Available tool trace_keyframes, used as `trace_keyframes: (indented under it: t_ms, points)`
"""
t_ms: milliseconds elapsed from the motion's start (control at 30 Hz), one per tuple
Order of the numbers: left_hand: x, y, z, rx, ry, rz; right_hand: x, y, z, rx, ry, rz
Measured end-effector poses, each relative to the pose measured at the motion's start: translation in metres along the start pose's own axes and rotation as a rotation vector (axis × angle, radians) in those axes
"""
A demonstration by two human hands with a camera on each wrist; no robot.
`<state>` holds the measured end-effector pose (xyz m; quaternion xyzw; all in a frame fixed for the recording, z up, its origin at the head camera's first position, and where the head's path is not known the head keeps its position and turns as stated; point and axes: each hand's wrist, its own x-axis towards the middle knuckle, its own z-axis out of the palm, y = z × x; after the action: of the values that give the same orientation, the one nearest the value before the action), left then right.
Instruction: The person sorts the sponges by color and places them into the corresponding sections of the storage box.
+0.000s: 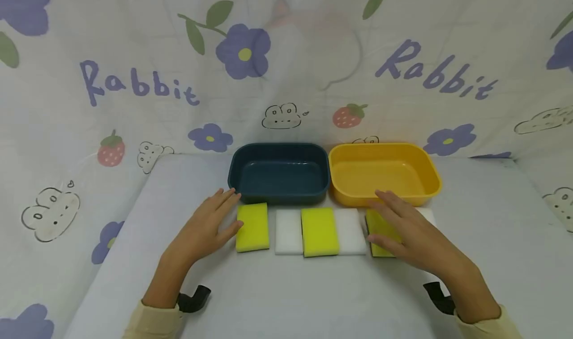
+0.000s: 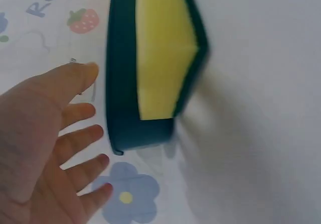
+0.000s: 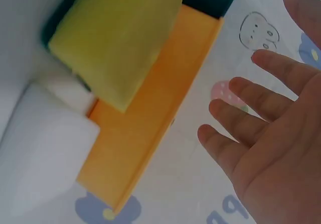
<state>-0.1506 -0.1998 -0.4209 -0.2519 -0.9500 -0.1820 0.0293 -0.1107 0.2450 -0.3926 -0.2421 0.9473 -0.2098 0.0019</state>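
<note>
My left hand [image 1: 201, 232] is held over the left end of a row of sponges, its fingers extended and holding nothing. Nearest to it is a yellow sponge [image 1: 252, 229] with a dark green scouring side, seen large in the left wrist view [image 2: 165, 48]. On the right, my right hand [image 1: 414, 237] hovers with spread fingers above another yellow sponge [image 1: 379, 227], which it partly hides. A white sponge [image 3: 47, 148] lies beside that one. Between the hands sit a white sponge [image 1: 288, 232], a yellow sponge [image 1: 320, 232] and a second white sponge [image 1: 351, 232].
Behind the row stand a dark teal basin [image 1: 279, 199] and a yellow basin [image 1: 431, 184], side by side, with nothing visible inside either. A white table [image 1: 286, 299] lies under everything. A patterned cloth [image 1: 313, 65] hangs behind it.
</note>
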Motion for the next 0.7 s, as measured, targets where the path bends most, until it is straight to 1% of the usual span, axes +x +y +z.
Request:
trace_keyframes:
  t_ms: [100, 200, 300, 433, 500, 633, 700]
  points:
    - [0.005, -0.006, 0.007, -0.015, 0.064, 0.026, 0.007, -0.005, 0.008, 0.010, -0.013, -0.021]
    - [0.010, -0.011, 0.011, 0.006, 0.122, 0.046, 0.016, -0.010, 0.017, 0.010, -0.026, -0.060]
    - [0.014, -0.013, 0.013, 0.028, 0.159, 0.050, 0.025, -0.016, 0.029, 0.010, -0.050, -0.107]
    - [0.018, -0.014, 0.014, 0.032, 0.200, 0.047, 0.036, -0.023, 0.042, 0.009, -0.079, -0.158]
    - [0.022, -0.014, 0.016, 0.030, 0.230, 0.047, 0.039, -0.024, 0.047, 0.000, -0.077, -0.178]
    - [0.028, -0.015, 0.022, 0.035, 0.292, 0.051, 0.045, -0.025, 0.055, -0.042, -0.046, -0.230]
    - [0.030, -0.016, 0.025, 0.028, 0.321, 0.056, 0.048, -0.026, 0.057, -0.064, -0.044, -0.241]
